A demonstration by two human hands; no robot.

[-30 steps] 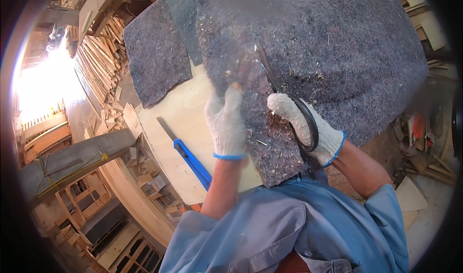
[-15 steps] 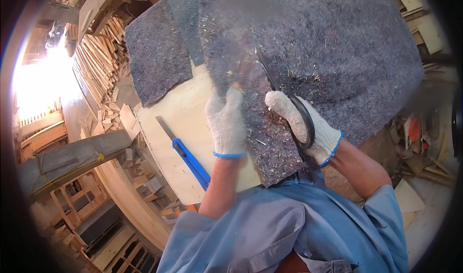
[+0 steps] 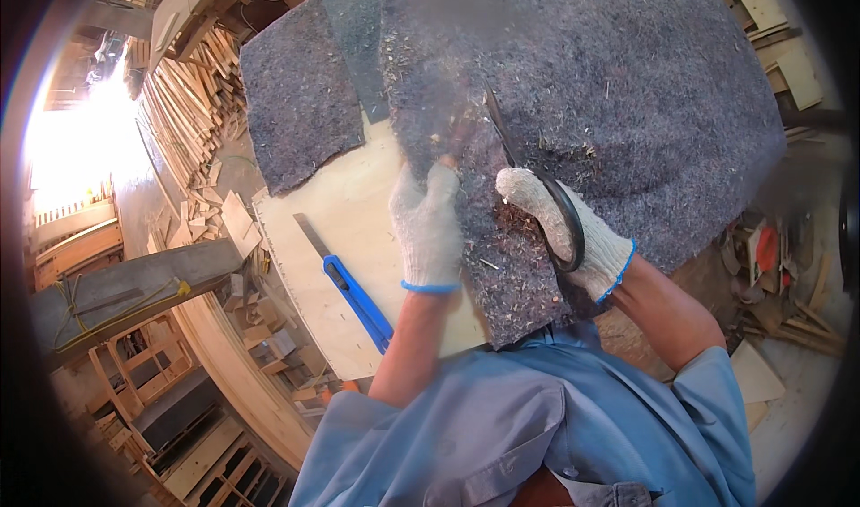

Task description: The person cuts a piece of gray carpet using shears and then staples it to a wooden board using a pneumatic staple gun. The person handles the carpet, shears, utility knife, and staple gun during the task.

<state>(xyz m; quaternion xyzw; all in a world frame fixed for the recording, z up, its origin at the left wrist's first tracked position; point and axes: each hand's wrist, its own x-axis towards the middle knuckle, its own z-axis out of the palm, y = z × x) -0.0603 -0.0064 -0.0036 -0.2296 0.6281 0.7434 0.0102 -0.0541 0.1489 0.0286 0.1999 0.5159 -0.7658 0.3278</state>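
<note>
A large grey felt sheet [image 3: 618, 68], flecked with wood shavings, lies before me. My right hand [image 3: 593, 254], in a white knit glove with a blue cuff, is closed through the black handles of a pair of scissors [image 3: 568, 210]. Their blades point away from me at the felt, beside a cut strip on the near side. My left hand [image 3: 428, 229], gloved alike, pinches that strip's left edge; its fingertips are partly hidden. A blue utility knife [image 3: 355, 299], blade extended, rests on the pale board [image 3: 309, 229] left of my left hand.
A smaller felt piece [image 3: 303, 95] covers the board's far left part. Beyond it are stacked wooden strips [image 3: 184, 104]. A grey beam [image 3: 134, 287] with yellow cord stands at left, above wooden frames [image 3: 148, 368]. Wood scraps [image 3: 779, 274] litter the floor at right.
The scissor blades show slightly wider above the felt than before. Both hands keep their holds, and the whole view has shifted a little.
</note>
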